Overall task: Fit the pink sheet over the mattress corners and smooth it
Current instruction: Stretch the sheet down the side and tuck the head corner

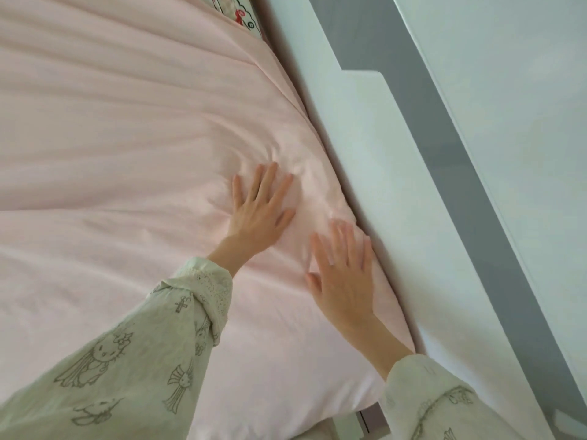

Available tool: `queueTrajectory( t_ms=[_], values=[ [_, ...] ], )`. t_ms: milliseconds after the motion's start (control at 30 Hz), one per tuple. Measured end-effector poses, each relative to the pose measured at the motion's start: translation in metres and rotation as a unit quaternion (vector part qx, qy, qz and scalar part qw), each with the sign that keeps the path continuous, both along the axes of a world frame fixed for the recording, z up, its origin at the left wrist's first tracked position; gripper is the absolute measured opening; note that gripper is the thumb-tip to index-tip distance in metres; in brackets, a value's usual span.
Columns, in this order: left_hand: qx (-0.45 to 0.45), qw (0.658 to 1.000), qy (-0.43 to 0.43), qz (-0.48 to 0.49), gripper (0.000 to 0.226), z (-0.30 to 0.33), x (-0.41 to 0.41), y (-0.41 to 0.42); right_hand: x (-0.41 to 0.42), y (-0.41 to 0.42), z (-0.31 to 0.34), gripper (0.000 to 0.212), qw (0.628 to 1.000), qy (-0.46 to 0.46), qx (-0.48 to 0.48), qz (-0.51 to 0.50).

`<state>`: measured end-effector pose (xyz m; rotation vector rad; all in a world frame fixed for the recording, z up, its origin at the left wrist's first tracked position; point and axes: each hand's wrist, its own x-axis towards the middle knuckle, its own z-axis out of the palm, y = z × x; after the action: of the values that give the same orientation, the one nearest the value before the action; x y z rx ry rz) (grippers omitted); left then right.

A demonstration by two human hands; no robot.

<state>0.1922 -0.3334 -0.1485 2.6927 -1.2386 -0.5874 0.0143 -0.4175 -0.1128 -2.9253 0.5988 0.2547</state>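
Note:
The pink sheet (120, 128) covers the mattress across the left and middle of the head view, with long creases fanning out from where I press. My left hand (259, 211) lies flat on the sheet, fingers spread. My right hand (344, 274) also rests palm down with fingers apart, close to the mattress's right edge beside the white panel. Small wrinkles bunch between and above the two hands. The sheet wraps over the near mattress corner (355, 398) at the bottom.
A white bed-frame panel (381, 173) runs along the mattress's right side, with a grey strip (451, 147) and a white wall (514, 90) behind it. A patterned pillow or cloth (238, 11) peeks at the top edge.

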Motion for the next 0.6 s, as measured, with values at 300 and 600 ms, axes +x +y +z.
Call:
queueTrajectory(
  t_ms=[300,600],
  values=[
    [0.018,0.996,0.053,0.062,0.062,0.004,-0.075,0.09,-0.079,-0.015,-0.003,0.058,0.994,0.083,-0.048,0.053],
    [0.119,0.982,0.145,0.007,0.076,0.029,-0.165,0.157,-0.153,0.049,0.003,0.054,0.99,0.133,0.033,-0.045]
  ],
)
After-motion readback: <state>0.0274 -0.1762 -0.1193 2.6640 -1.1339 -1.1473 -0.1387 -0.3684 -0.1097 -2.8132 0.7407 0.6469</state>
